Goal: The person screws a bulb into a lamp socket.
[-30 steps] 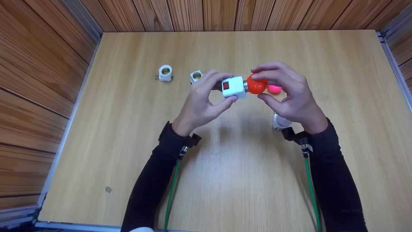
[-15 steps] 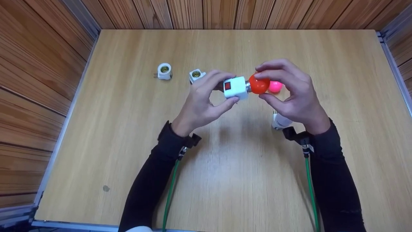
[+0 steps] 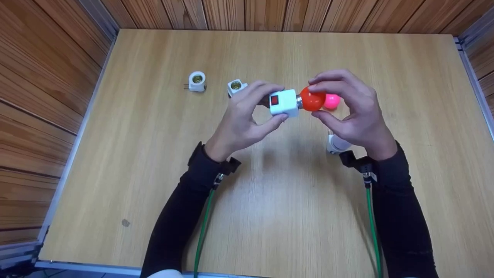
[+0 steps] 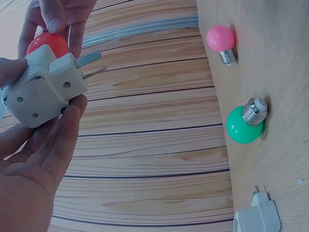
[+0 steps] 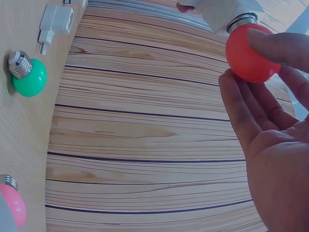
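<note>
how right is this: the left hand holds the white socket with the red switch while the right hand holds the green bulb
The bulb's colour is wrong: the right hand holds the red bulb, as the head view shows. The left hand does hold the white socket with the red switch.

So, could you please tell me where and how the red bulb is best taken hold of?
I would take the red bulb by its round globe, coming from the right and gripping opposite sides, as the right hand does: its metal base points left to the white socket in the left hand, leaving the globe the freer part.
</note>
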Motion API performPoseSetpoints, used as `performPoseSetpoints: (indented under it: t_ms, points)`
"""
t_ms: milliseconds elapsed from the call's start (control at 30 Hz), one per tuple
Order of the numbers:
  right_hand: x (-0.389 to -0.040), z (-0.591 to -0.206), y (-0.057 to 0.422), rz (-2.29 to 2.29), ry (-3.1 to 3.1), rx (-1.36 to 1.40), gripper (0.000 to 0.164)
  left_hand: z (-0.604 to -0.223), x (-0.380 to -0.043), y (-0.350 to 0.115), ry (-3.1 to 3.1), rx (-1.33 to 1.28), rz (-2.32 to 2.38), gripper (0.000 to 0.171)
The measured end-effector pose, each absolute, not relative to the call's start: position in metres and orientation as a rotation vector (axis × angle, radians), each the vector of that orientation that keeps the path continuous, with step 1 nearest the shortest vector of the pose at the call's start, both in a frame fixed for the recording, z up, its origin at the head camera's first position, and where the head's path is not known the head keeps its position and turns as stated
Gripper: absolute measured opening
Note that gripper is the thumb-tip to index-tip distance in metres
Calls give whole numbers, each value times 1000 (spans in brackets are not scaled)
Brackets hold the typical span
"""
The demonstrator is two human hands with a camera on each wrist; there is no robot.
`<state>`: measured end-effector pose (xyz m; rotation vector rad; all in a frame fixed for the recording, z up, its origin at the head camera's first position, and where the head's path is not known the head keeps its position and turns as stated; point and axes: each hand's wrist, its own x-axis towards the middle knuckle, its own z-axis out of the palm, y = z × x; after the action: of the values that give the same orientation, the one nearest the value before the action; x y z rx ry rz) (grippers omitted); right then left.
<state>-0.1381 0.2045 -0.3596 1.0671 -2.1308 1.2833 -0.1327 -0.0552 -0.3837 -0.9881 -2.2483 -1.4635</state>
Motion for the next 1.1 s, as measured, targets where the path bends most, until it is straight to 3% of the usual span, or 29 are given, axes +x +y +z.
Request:
performPoseSetpoints:
  t_ms: [1100]
  points:
    - [-138, -361, 208, 1344, -2231, 1015, 48, -384, -133, -54, -2243, -997, -1386, 49]
